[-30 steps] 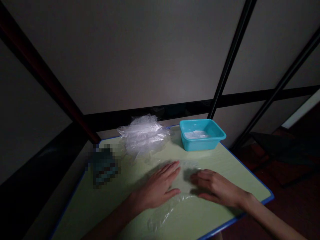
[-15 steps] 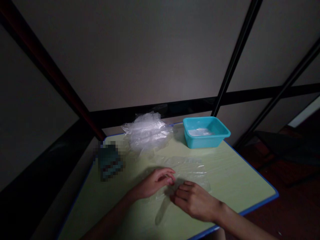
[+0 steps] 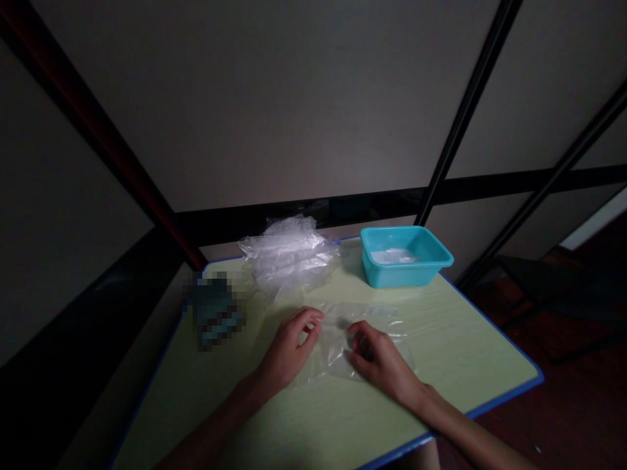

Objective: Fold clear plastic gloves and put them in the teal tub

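Note:
A clear plastic bag lies spread on the pale green table, with creases in its middle. My left hand is over the bag's left part, fingers curved and a gap showing between thumb and forefinger. Over the right part is my right hand, its thumb and bent fingers apart. Neither hand visibly grips the film, though contact under the fingertips is hard to make out. Behind them sits a loose heap of clear plastic bags.
A turquoise plastic basin at the back right holds some clear plastic. On the left is a dark green pixelated item. The table has a blue edge and stands against a panelled wall. A dark chair is at right.
My hands have moved apart and farther from me. The right hand's fingers have opened. A narrow strip of film that hung toward me under the right hand no longer shows.

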`<state>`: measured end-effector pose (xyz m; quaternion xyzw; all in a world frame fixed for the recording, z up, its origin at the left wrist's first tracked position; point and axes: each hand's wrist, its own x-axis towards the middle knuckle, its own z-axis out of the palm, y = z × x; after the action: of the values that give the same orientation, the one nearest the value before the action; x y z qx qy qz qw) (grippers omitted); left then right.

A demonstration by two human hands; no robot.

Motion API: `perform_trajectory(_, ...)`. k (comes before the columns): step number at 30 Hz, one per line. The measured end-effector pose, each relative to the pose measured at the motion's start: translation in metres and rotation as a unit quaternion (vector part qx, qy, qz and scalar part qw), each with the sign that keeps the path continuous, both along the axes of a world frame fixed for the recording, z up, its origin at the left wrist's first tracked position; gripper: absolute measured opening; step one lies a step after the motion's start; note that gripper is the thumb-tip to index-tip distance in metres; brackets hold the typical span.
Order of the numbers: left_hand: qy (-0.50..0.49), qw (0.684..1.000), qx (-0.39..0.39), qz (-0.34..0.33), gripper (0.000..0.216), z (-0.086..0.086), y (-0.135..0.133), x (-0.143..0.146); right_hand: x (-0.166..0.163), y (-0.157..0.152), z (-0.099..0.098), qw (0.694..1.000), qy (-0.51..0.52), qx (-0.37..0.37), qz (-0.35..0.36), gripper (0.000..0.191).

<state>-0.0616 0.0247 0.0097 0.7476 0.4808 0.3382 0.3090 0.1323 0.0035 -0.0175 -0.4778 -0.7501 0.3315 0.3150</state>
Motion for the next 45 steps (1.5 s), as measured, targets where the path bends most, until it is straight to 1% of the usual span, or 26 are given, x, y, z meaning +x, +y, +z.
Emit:
perform_trajectory(2,0.058,0.995,0.076,-0.031,0.021,0.003,-0.012,0.005,0.009,-0.001,0.004,0.999,-0.013,0.028,-0.018,0.021)
perform_trajectory(4,0.134,0.980,0.116,-0.088,0.028,0.003,-0.026,0.010,0.023,-0.002,0.010,0.997,-0.043,0.057,-0.003,0.019)
perform_trajectory(5,0.179,0.969,0.120,-0.119,0.034,0.000,-0.031,0.013,0.031,-0.002,0.013,0.995,-0.066,0.072,0.018,0.022)
perform_trajectory(7,0.263,0.942,0.114,-0.176,0.057,-0.007,-0.040,0.017,0.048,-0.002,0.016,0.985,-0.131,0.093,0.069,0.035)
perform_trajectory(9,0.320,0.916,0.106,-0.216,0.076,-0.016,-0.043,0.020,0.065,-0.001,0.018,0.968,-0.199,0.103,0.114,0.044)
perform_trajectory(12,0.351,0.900,0.106,-0.237,0.079,-0.020,-0.041,0.020,0.085,0.000,0.019,0.946,-0.260,0.112,0.159,0.045)
perform_trajectory(15,0.352,0.902,0.119,-0.219,0.077,-0.014,-0.040,0.016,0.100,-0.003,0.020,0.936,-0.271,0.118,0.191,0.046)
perform_trajectory(18,0.348,0.913,0.132,-0.168,0.068,-0.011,-0.040,0.009,0.108,-0.010,0.023,0.930,-0.273,0.107,0.221,0.044)
perform_trajectory(21,0.332,0.928,0.131,-0.108,0.058,-0.014,-0.036,0.004,0.113,-0.019,0.025,0.929,-0.263,0.097,0.242,0.041)
perform_trajectory(24,0.314,0.939,0.116,-0.084,0.056,-0.017,-0.025,0.004,0.112,-0.030,0.028,0.928,-0.241,0.101,0.265,0.042)
perform_trajectory(27,0.309,0.940,0.097,-0.107,0.054,-0.013,-0.006,0.011,0.103,-0.042,0.037,0.920,-0.227,0.106,0.301,0.043)
perform_trajectory(30,0.312,0.934,0.084,-0.154,0.052,-0.003,0.016,0.022,0.079,-0.051,0.047,0.907,-0.224,0.096,0.345,0.043)
perform_trajectory(32,0.306,0.929,0.095,-0.183,0.050,0.003,0.027,0.029,0.060,-0.054,0.052,0.896,-0.231,0.088,0.369,0.043)
perform_trajectory(34,0.297,0.927,0.114,-0.200,0.048,0.008,0.032,0.033,0.042,-0.054,0.055,0.895,-0.213,0.102,0.379,0.040)
perform_trajectory(35,0.295,0.926,0.122,-0.200,0.048,0.008,0.032,0.034,0.036,-0.052,0.056,0.895,-0.199,0.110,0.385,0.039)
perform_trajectory(37,0.300,0.928,0.133,-0.178,0.049,0.007,0.024,0.030,0.031,-0.045,0.057,0.901,-0.181,0.118,0.376,0.042)
perform_trajectory(38,0.307,0.928,0.137,-0.161,0.051,0.005,0.017,0.027,0.032,-0.040,0.056,0.907,-0.182,0.119,0.362,0.045)
perform_trajectory(40,0.323,0.927,0.140,-0.127,0.057,-0.002,0.000,0.018,0.040,-0.026,0.050,0.921,-0.204,0.122,0.310,0.052)
perform_trajectory(42,0.340,0.924,0.139,-0.110,0.064,-0.012,-0.017,0.011,0.050,-0.012,0.038,0.929,-0.236,0.133,0.252,0.061)
perform_trajectory(43,0.349,0.921,0.135,-0.106,0.067,-0.018,-0.024,0.008,0.054,-0.006,0.030,0.928,-0.252,0.139,0.237,0.066)
perform_trajectory(45,0.366,0.916,0.127,-0.110,0.071,-0.027,-0.033,0.006,0.060,0.003,0.014,0.921,-0.282,0.142,0.229,0.071)
